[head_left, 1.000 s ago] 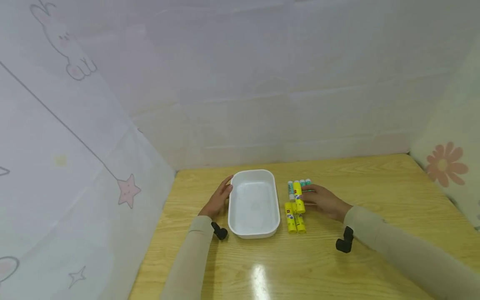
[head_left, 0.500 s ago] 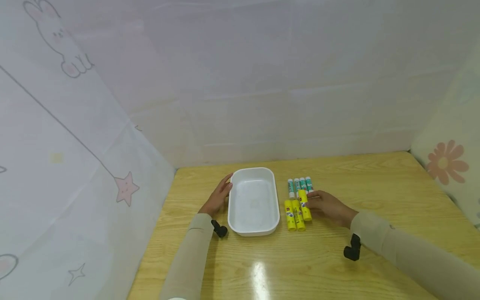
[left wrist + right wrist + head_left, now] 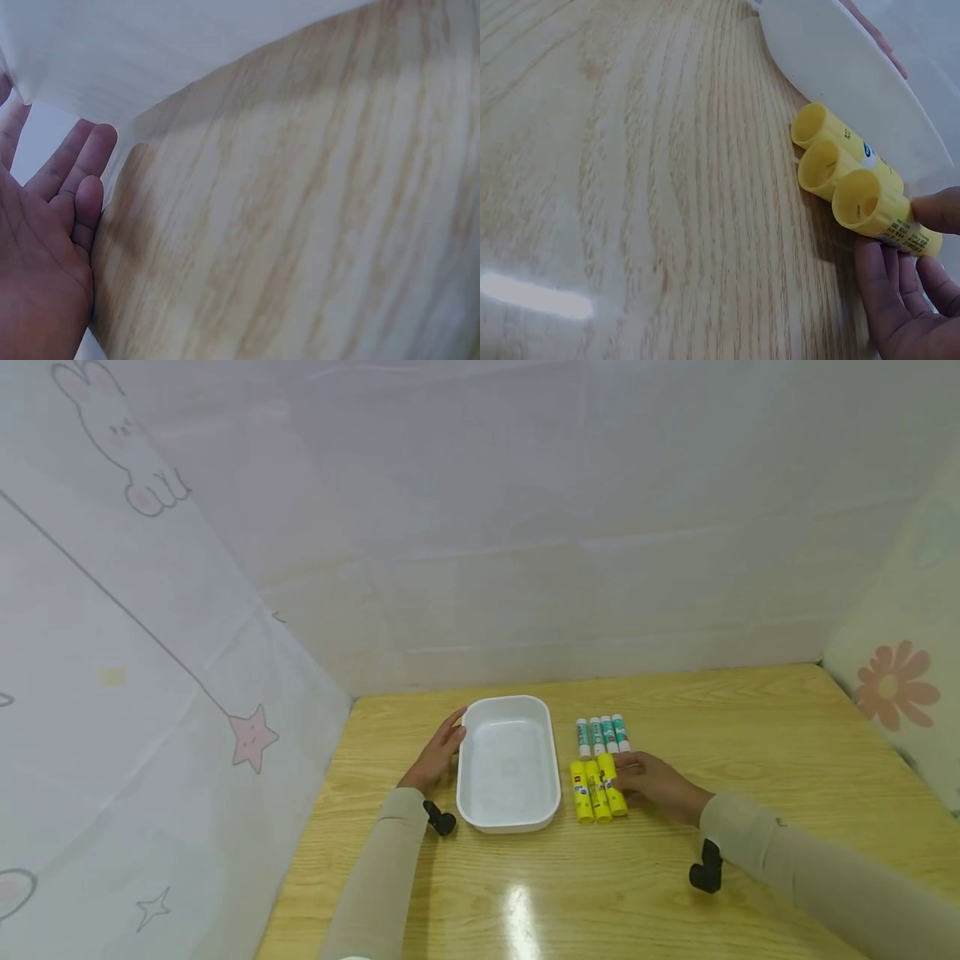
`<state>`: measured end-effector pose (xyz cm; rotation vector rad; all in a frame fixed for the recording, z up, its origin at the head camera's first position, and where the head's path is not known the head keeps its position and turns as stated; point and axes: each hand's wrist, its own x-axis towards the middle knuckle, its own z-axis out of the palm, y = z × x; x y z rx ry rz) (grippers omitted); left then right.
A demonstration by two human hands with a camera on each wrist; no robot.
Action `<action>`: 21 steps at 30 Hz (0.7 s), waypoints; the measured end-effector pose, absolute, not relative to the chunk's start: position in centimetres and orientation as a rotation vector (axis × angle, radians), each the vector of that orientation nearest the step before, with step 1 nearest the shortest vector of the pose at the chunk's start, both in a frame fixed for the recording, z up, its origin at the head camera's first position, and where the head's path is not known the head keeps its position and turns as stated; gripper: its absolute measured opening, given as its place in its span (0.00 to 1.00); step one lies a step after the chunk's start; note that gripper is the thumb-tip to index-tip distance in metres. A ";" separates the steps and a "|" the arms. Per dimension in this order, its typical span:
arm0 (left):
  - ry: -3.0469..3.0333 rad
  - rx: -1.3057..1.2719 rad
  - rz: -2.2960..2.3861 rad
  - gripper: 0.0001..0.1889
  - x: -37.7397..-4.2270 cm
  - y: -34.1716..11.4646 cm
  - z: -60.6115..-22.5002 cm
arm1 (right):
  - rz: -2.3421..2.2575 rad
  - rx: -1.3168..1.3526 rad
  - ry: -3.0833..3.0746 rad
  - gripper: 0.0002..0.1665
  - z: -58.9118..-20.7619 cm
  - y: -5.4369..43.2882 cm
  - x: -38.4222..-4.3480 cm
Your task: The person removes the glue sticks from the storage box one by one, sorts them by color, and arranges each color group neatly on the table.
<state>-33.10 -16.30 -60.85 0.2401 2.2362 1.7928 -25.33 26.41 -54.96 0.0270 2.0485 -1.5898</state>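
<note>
My right hand pinches a yellow glue stick between thumb and fingers, at the right end of a row. Two more yellow glue sticks lie side by side to its left; in the right wrist view the held glue stick shows its hollow end. Just behind them lie several thinner green-and-white glue sticks. Against the left wall of a white rectangular tray rests my left hand. Its fingers look fairly straight beside the tray in the left wrist view.
Everything lies on a wooden table. The tray stands close to the left of the yellow glue sticks. A pale printed cloth hangs behind the table and along its sides.
The right hand has brought the yellow glue stick from over the others towards me and right, down into line with the two yellow ones. The left hand stays on the tray.
</note>
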 end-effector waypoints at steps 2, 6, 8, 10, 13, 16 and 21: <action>2.226 0.240 1.784 0.28 -33.1 -16.3 -60.7 | -1.601 0.027 2.045 0.35 -55.0 26.3 -25.2; 2.211 0.251 1.762 0.29 -32.7 -16.2 -59.4 | -1.586 0.037 2.073 0.36 -54.9 26.1 -25.1; 2.201 0.265 1.753 0.30 -32.4 -16.1 -58.6 | -1.576 0.036 2.079 0.36 -54.7 26.0 -24.9; 2.195 0.279 1.753 0.30 -32.0 -16.0 -57.8 | -1.569 0.037 2.085 0.35 -54.5 25.9 -24.8; 2.189 0.288 1.755 0.30 -31.7 -16.0 -57.4 | -1.561 0.035 2.093 0.33 -54.1 25.7 -24.5; 2.196 0.296 1.757 0.30 -31.6 -15.9 -57.3 | -1.555 0.031 2.106 0.31 -53.8 25.6 -24.3; 2.209 0.315 1.734 0.29 -31.6 -16.0 -57.4 | -1.543 0.018 2.123 0.30 -53.9 25.4 -24.3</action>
